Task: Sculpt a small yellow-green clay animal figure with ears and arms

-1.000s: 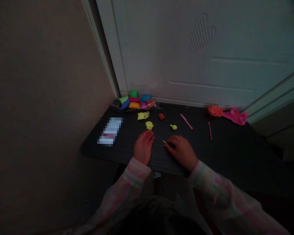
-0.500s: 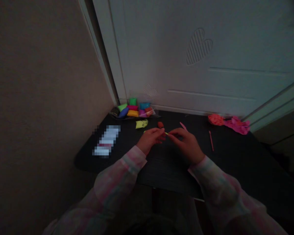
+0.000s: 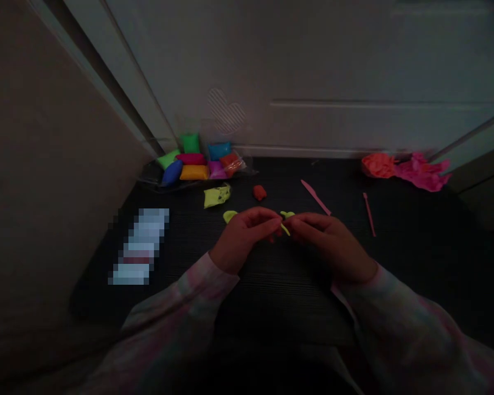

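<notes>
A thin yellow strip of modelling clay (image 3: 285, 229) slants down between my hands, above the table. My left hand (image 3: 245, 238) pinches its upper end with thumb and fingertips. From the other side, my right hand (image 3: 333, 241) has its thumb and forefinger pressed together against the strip. Just behind the fingertips lies a yellow clay piece (image 3: 287, 214), partly covered by the hands. A flat yellow clay lump (image 3: 229, 216) shows beyond my left knuckles. Farther back sits a small red clay lump (image 3: 259, 192).
An opened yellow clay packet (image 3: 217, 196) lies left of the red lump. Behind it is a clear bag with several coloured packets (image 3: 194, 172). A pink plastic knife (image 3: 315, 197), a pink stick tool (image 3: 369, 215) and crumpled pink-orange material (image 3: 422, 171) are at right. A blurred-out rectangle (image 3: 142, 241) lies left.
My left hand, open on the table earlier, has come to the right and closed on the clay strip, which my right hand lifted from the table. The view has shifted closer.
</notes>
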Demonstrator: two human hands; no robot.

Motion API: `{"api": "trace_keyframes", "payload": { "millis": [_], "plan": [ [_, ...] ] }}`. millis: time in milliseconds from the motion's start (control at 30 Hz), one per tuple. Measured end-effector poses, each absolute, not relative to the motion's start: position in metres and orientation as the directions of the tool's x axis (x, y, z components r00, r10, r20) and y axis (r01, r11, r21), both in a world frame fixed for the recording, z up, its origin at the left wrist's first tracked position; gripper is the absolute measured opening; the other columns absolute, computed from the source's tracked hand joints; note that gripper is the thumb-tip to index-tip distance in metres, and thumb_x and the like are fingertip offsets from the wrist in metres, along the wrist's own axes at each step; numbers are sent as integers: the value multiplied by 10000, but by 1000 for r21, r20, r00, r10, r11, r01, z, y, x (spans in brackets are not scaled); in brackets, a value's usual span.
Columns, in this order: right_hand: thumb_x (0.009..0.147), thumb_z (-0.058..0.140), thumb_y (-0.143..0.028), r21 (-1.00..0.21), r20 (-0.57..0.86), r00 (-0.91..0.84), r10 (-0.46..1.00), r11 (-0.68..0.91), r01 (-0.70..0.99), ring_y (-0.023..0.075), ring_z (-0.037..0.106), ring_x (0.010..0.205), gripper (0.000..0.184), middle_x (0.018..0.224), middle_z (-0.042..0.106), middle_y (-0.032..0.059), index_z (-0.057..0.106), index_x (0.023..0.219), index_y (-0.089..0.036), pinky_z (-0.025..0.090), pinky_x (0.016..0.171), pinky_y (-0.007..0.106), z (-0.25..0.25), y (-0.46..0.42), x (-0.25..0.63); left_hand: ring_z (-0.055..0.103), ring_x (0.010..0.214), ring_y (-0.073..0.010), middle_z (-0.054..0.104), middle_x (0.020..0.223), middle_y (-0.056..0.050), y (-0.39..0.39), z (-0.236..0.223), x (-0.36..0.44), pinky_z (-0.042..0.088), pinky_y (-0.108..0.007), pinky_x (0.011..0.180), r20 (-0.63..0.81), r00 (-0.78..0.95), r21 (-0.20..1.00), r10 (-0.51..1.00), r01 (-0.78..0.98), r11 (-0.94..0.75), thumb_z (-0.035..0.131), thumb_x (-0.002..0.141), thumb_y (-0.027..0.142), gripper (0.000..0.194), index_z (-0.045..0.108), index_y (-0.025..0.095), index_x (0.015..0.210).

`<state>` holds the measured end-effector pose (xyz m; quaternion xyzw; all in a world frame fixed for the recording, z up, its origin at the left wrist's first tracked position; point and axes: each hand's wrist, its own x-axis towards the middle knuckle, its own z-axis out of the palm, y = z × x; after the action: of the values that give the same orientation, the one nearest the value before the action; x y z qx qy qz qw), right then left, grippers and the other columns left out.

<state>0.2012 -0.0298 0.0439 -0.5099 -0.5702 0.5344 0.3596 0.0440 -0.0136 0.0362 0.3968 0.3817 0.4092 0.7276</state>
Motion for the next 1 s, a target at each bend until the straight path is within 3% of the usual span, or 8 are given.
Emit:
{"api": "trace_keyframes", "payload": {
  "millis": [233, 533, 1000],
  "plan": [
    [668, 622, -325, -960, -269, -284, 920, -233, 154, 130, 596, 707, 146, 763, 667, -8, 663, 765, -224, 451, 640, 252, 47, -30, 206, 459, 554, -65, 565, 600, 29, -17, 39, 42, 333, -232, 562, -252, 379, 895, 890, -258, 364, 650, 598, 198, 83, 635, 165, 673],
    [662, 626, -325, -953, -282, -288, 915, -233, 192, 127, 597, 655, 130, 729, 664, -4, 660, 735, -223, 458, 580, 246, 50, -31, 206, 471, 564, -72, 589, 609, 24, -16, 37, 42, 345, -232, 576, -278, 429, 878, 859, -249, 408, 647, 592, 172, 90, 644, 171, 682],
    [648, 635, -307, -952, -305, -272, 913, -288, 101, 72, 486, 530, 140, 622, 595, -16, 655, 722, -191, 382, 494, 208, 44, -29, 208, 474, 537, -65, 581, 592, 24, -17, 37, 45, 323, -226, 534, -293, 348, 866, 891, -297, 401, 660, 575, 147, 83, 632, 151, 653]
  ]
}}
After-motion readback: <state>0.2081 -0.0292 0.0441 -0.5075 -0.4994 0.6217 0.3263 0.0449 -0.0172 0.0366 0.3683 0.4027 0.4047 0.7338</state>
